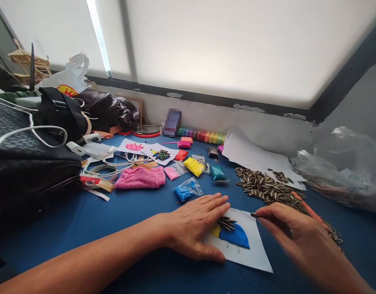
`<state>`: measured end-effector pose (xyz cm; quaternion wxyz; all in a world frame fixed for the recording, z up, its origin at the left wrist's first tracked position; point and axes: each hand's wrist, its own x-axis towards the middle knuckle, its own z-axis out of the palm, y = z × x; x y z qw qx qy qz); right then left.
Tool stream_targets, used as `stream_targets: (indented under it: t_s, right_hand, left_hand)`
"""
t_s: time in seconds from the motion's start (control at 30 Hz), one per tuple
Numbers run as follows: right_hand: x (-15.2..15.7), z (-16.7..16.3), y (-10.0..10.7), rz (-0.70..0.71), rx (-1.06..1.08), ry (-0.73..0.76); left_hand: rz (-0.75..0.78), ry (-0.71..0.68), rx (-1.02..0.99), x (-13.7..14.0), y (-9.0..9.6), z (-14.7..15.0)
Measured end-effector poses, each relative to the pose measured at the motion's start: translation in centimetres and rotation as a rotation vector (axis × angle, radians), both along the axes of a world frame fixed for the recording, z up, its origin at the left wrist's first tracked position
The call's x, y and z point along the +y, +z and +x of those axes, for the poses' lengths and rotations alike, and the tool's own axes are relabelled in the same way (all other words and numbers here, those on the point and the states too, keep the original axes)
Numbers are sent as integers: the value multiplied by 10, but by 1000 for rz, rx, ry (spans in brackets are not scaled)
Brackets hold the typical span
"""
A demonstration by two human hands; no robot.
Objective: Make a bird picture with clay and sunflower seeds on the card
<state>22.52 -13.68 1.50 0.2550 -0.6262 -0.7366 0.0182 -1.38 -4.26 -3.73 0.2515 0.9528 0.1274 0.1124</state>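
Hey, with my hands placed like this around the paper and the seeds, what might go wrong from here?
The sunflower seed is pinched at the right hand's fingertips, so it might slip. The left hand lies over the paper, close to the seeds on the blue clay, and could knock them askew. The loose seed pile near the right hand may get scattered.

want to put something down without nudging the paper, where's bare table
A broad bare patch of blue table lies between the pink cloth, the black bag and the left forearm. A narrower strip runs between the teal packet and the seed pile. It is crowded around the yellow packet and from the seed pile to the plastic bag.
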Motion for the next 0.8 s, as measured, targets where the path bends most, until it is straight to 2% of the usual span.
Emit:
stream_targets:
  t_s: [0.27,0.53,0.8]
  right_hand:
    - [-1,4,-10,-82,8,70]
    - [-4,-8,-13,-65,69,140]
    - [-10,-15,-14,-59,102,131]
  left_hand:
    - [-7,26,-1,-1,-3,0]
    - [9,11,21,1,-4,0]
    - [18,0,5,1,-4,-1]
